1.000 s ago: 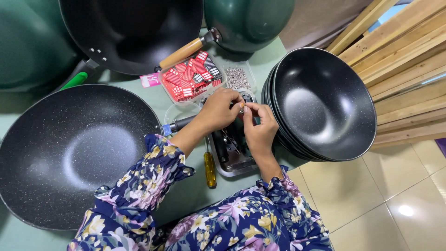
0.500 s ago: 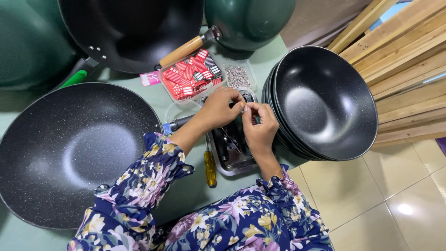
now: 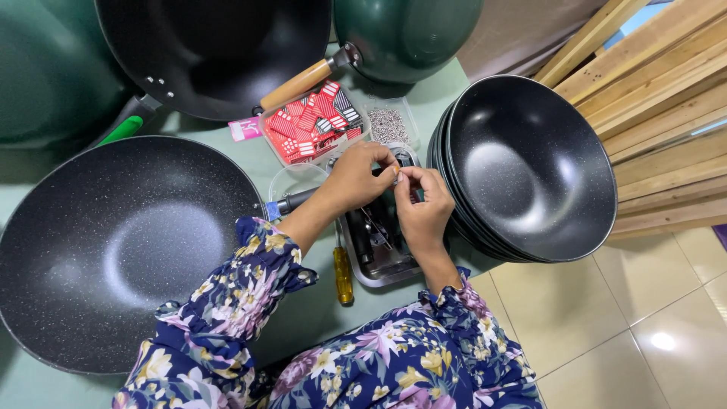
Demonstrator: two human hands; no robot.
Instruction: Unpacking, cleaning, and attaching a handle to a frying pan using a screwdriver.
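Observation:
My left hand (image 3: 357, 178) and my right hand (image 3: 424, 208) meet over a small metal tray (image 3: 371, 269) that holds dark parts. Both pinch a tiny part (image 3: 397, 173) between their fingertips; it is too small to tell what it is. A big black speckled wok (image 3: 113, 250) lies to the left, its stub handle (image 3: 291, 203) pointing at the tray. A stack of black wok bowls (image 3: 530, 167) stands right of my hands. A yellow-handled screwdriver (image 3: 343, 273) lies beside the tray.
A clear box of red tags (image 3: 310, 125) and a box of small screws (image 3: 388, 125) sit behind my hands. Another black wok with a wooden handle (image 3: 303, 83) and green pans (image 3: 409, 34) are at the back. Wooden slats (image 3: 666, 98) lean at right over tiled floor.
The hands stay together at the same spot over the tray; only small finger movements on the tiny part show.

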